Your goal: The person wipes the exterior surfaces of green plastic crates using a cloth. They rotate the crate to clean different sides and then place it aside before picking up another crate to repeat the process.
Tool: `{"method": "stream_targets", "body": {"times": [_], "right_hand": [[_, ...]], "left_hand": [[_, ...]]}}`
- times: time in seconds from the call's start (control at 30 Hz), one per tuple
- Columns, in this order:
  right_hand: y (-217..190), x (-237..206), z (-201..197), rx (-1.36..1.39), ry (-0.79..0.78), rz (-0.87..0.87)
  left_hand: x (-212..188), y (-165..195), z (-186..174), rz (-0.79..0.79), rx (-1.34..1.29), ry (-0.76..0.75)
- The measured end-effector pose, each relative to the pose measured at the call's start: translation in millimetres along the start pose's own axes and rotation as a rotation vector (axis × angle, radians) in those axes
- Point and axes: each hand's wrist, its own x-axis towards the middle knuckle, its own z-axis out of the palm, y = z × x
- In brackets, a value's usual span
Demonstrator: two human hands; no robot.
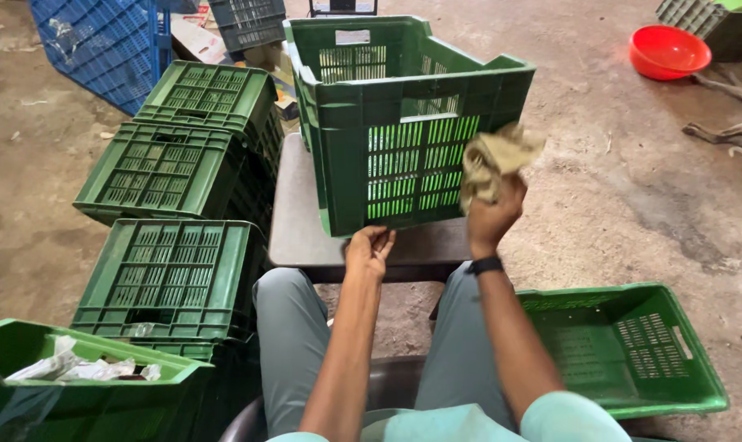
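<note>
My left hand (368, 248) grips the lower edge of a tilted green crate (404, 123) on the bench (297, 221); my right hand (492, 217), closed, presses a crumpled cloth (494, 164) against its slatted side.

A small white rectangular label (352, 37) sits on the inner far wall of the large green plastic crate (404, 123) that stands tilted on the low grey table (293, 221), just below the crate's rim. Behind the crates, at the top of the view, flattened cardboard packaging (197, 34) in brown with white and red print lies on the floor between the blue plastic crate (101, 45) and the green ones.
</note>
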Motion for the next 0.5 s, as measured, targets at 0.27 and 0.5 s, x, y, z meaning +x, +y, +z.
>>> {"method": "stream_targets", "body": {"times": [0.27, 0.5], "right_hand": [[1.8, -57.9, -52.9, -0.122, -0.273, 0.028], [63.8, -23.1, -107.2, -0.409, -0.01, 0.627]], "left_hand": [[1.5, 9.5, -7.7, -0.03, 0.041, 0.014], [-13.4, 5.7, -20.1, -0.008, 0.039, -0.028]]}}
